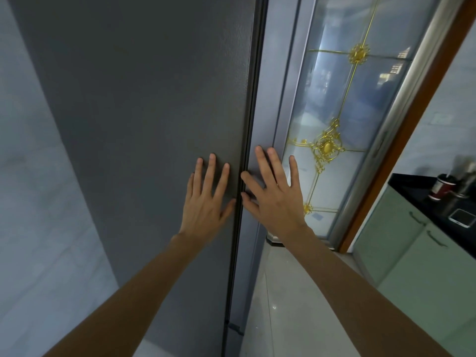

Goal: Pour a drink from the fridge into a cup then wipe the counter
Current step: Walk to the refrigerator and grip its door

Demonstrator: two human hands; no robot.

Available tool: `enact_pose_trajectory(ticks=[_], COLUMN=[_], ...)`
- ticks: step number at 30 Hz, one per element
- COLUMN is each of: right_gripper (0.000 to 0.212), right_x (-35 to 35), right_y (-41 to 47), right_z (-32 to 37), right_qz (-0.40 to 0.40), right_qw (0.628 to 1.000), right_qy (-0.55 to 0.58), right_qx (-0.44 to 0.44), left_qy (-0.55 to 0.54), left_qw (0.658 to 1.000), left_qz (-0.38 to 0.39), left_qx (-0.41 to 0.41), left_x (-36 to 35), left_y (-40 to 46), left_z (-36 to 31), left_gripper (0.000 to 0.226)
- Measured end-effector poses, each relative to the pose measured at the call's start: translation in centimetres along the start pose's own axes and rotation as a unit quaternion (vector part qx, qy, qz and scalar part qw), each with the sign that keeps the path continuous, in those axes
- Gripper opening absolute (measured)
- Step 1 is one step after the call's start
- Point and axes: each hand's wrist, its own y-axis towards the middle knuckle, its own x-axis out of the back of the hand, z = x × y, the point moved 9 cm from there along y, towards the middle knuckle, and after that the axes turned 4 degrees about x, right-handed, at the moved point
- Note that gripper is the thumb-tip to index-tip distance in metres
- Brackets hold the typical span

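A tall dark grey fridge (144,104) fills the left and middle of the head view, its doors closed. My left hand (206,202) lies flat on the left door with straight, spread fingers. My right hand (275,197) is spread over the narrow right door, just across the vertical seam (243,176). Neither hand holds anything. A red and white cup (441,188) stands on the black counter (412,186) at the far right.
A glass door with gold ornament (342,119) stands right of the fridge, framed in brown wood. Pale green cabinets (401,243) sit under the counter. A phone (461,217) and metal utensils (463,176) lie on the counter. Light floor tiles (288,300) run below.
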Motion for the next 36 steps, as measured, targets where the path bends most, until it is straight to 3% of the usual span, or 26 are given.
enact_pose_trajectory(ticks=[15,20,29,36], right_gripper=[0.031,0.053,0.059,0.060], right_x=[0.6,2.1,4.1,4.0], right_y=[-1.5,-5.8,-11.2,-15.4], right_z=[-1.7,-6.4,-13.0,-19.4], right_qz=[-0.028,-0.001,0.006,0.024], right_qw=[0.999,1.000,0.993,0.988], right_qy=[0.040,0.003,0.007,0.009], right_qx=[0.000,-0.001,-0.115,-0.154], left_qy=[0.014,0.013,0.018,0.016], left_qw=[1.000,1.000,1.000,0.999], left_qz=[-0.009,0.002,-0.013,-0.006], left_qx=[-0.004,0.011,0.017,0.028], left_x=[0.0,-0.4,-0.5,0.0], left_y=[0.0,0.0,0.0,0.1], left_z=[0.2,-0.2,-0.3,-0.6], left_gripper=[0.072,0.071,0.076,0.077])
